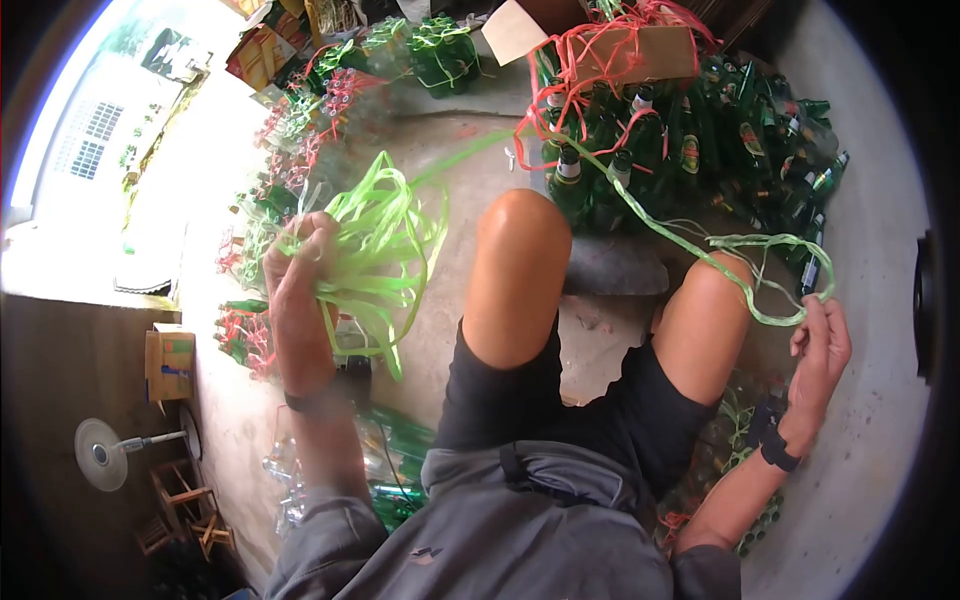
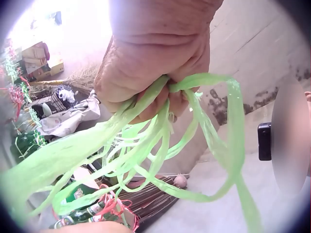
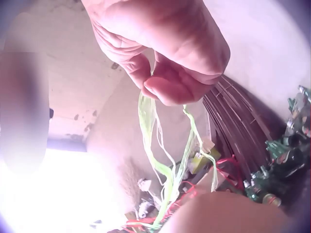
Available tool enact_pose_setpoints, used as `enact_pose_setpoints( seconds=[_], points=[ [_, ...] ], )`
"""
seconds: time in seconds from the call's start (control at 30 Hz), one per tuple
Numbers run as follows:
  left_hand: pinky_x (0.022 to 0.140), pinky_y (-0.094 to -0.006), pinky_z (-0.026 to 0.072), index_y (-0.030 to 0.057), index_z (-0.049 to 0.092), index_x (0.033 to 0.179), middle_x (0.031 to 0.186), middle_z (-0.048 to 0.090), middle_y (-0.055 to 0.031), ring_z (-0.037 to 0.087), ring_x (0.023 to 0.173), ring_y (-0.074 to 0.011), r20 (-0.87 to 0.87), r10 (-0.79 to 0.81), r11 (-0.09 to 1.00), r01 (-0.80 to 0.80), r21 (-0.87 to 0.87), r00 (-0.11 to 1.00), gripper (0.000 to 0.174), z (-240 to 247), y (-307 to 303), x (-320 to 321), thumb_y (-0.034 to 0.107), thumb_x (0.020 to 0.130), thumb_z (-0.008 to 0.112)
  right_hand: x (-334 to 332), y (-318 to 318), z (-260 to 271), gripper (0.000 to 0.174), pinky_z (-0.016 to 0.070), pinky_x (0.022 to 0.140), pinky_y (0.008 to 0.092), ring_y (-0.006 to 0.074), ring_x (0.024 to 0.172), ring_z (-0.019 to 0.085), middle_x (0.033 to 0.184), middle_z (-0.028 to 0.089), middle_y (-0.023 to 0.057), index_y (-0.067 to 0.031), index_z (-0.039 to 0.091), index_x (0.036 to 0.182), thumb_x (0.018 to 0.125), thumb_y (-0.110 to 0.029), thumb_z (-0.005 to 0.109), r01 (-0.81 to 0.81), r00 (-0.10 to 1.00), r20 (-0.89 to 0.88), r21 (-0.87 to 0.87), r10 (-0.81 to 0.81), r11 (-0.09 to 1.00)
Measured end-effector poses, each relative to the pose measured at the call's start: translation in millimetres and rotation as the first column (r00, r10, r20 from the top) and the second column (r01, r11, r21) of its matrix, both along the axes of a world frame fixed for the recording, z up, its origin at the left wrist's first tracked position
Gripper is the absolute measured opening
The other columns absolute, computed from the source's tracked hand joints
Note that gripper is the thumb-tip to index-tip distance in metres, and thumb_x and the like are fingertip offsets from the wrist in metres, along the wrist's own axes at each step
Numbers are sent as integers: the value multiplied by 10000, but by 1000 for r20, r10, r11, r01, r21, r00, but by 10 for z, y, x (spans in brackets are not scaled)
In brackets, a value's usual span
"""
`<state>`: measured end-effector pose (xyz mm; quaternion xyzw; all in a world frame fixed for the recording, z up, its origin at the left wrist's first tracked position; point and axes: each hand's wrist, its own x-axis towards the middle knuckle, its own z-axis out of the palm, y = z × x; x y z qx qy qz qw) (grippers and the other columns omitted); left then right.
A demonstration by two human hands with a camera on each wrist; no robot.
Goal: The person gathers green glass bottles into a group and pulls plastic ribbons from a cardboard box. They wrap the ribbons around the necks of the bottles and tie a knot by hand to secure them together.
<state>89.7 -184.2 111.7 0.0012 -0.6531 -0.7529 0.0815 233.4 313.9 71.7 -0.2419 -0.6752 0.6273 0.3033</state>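
Bare grey concrete floor (image 1: 440,160) spreads around me. Hard daylight (image 1: 70,240) pours in on my left, bleaching that side white. A standing fan (image 1: 100,452), small wooden stools (image 1: 185,495) and a cardboard box (image 1: 170,362) stand there.

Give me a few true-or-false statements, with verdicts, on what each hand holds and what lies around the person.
1. The left hand grips a bunch of green string loops. True.
2. The right hand holds a bottle. False: it pinches a thin green strand between thumb and fingers.
3. Green bottles stand on the floor beyond the person's knees. True.
4. The string in both hands is red. False: it is green. The red string lies over the cardboard box and the bottles.
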Motion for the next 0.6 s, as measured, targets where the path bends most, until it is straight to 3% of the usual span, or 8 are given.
enact_pose_setpoints(
  seconds=[0.07, 0.13, 0.2, 0.33, 0.4, 0.47, 0.53, 0.6],
  points=[
    [554, -214, 376, 30, 623, 1074, 702, 461, 63, 423, 613, -41, 1, -39, 999, 39, -29, 999, 157, 26, -87, 78, 149, 972, 623, -43, 132, -117, 210, 304, 539, 209, 24, 605, 390, 686, 444, -63, -72, 579, 826, 1009, -163, 626, -221, 931, 346, 281, 116, 934],
    [557, -205, 384, 23, 616, 1083, 706, 463, 60, 438, 624, -42, -43, -92, 996, 91, -21, 995, 165, 23, -147, 117, 142, 968, 618, -171, 160, -155, 195, 317, 535, 222, 41, 610, 407, 670, 436, -57, -49, 610, 856, 999, -178, 639, -248, 922, 366, 301, 128, 921],
    [598, -206, 421, 23, 612, 1090, 709, 465, 58, 459, 633, -50, -57, -71, 997, 70, -18, 996, 173, 29, -204, 164, 143, 965, 617, -318, 158, -147, 195, 333, 555, 258, 74, 617, 404, 682, 470, -26, -4, 589, 879, 986, -157, 646, -388, 838, 543, 526, 53, 757],
    [728, -233, 517, 12, 601, 1105, 681, 455, 50, 504, 641, -73, -96, -12, 1000, 10, -25, 995, 197, 91, -233, 259, 147, 962, 607, -757, -214, 166, 142, 380, 573, 309, 85, 615, 424, 665, 487, 36, 17, 620, 932, 957, -119, 651, -354, 906, 423, 754, 3, 553],
    [738, -259, 521, 7, 593, 1084, 625, 418, 56, 510, 629, -76, -63, 53, 997, -56, -52, 997, 182, 163, -197, 349, 144, 964, 603, -1035, -389, 233, 140, 397, 590, 281, 75, 632, 453, 697, 541, 42, 14, 647, 959, 954, -125, 657, -449, 886, 381, 561, 265, 695],
    [771, -289, 531, 12, 569, 1076, 583, 377, 69, 514, 623, -78, -95, 79, 996, -83, -39, 992, 183, 147, -196, 357, 156, 968, 602, -1354, -641, 311, 161, 403, 588, 268, 68, 639, 465, 689, 562, 24, 12, 673, 952, 944, -148, 676, -627, 778, 319, 448, 541, 637],
    [810, -319, 545, 15, 545, 1091, 589, 401, 61, 578, 663, -110, -169, -145, 987, 155, 51, 975, 202, 123, -312, 377, 162, 968, 608, -1713, -924, 242, 258, 392, 574, 264, 60, 629, 456, 649, 533, -10, 26, 684, 898, 951, -226, 692, -623, 771, 281, 520, 571, 585],
    [835, -340, 550, 25, 532, 1091, 595, 428, 53, 605, 685, -133, -141, -94, 994, 100, 33, 985, 206, 130, -290, 470, 164, 965, 614, -2081, -1173, 144, 294, 355, 520, 223, 28, 592, 453, 669, 514, -38, 7, 682, 887, 967, -275, 699, -713, 699, 278, 349, 659, 608]
  ],
)
